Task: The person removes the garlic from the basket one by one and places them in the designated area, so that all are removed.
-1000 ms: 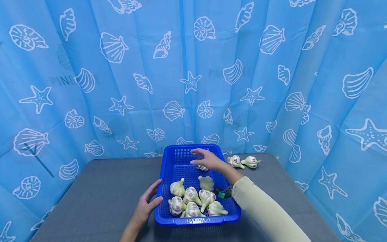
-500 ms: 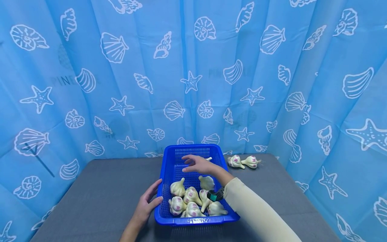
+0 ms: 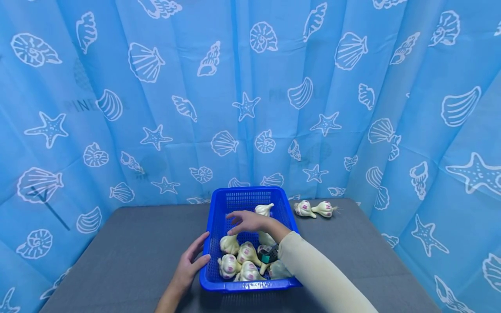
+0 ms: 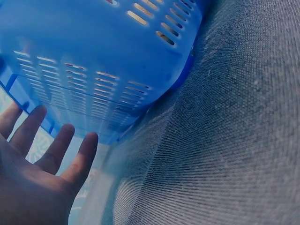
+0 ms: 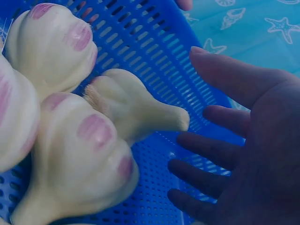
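Head view: a garlic bulb [image 3: 229,245] sits left in the blue basket [image 3: 221,286]; the right hand [image 3: 248,221], fingers spread, has shifted closer, uncovering the far bulb [image 3: 263,210]. The left hand [image 3: 188,261], fingers apart, touches the basket's left side. Grey tabletop [image 3: 145,243] extends leftward; the curtain [image 3: 250,65] faintly reads "PINE".
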Demonstrator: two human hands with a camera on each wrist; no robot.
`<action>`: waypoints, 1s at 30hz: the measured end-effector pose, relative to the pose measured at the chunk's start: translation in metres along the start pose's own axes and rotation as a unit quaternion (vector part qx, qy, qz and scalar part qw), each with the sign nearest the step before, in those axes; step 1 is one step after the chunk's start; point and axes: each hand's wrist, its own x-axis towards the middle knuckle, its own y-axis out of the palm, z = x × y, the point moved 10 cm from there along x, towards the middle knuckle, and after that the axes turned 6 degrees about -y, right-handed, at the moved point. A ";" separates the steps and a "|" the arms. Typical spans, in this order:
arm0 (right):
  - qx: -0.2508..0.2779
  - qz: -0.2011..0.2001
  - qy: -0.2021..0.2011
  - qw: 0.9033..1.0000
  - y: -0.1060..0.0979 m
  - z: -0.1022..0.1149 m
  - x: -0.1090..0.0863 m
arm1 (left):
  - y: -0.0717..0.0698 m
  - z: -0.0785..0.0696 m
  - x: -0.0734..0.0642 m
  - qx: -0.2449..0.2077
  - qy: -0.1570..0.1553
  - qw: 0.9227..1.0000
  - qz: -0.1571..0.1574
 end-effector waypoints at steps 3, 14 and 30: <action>-0.007 0.013 0.002 1.000 0.007 0.000 0.003 | 0.000 -0.001 -0.001 -0.005 0.005 1.000 0.004; -0.081 0.035 0.037 0.995 0.025 0.001 0.006 | 0.000 -0.001 -0.001 -0.005 0.000 1.000 0.003; -0.183 0.040 0.056 0.981 0.030 -0.002 0.008 | -0.001 0.000 0.000 -0.004 0.002 1.000 0.000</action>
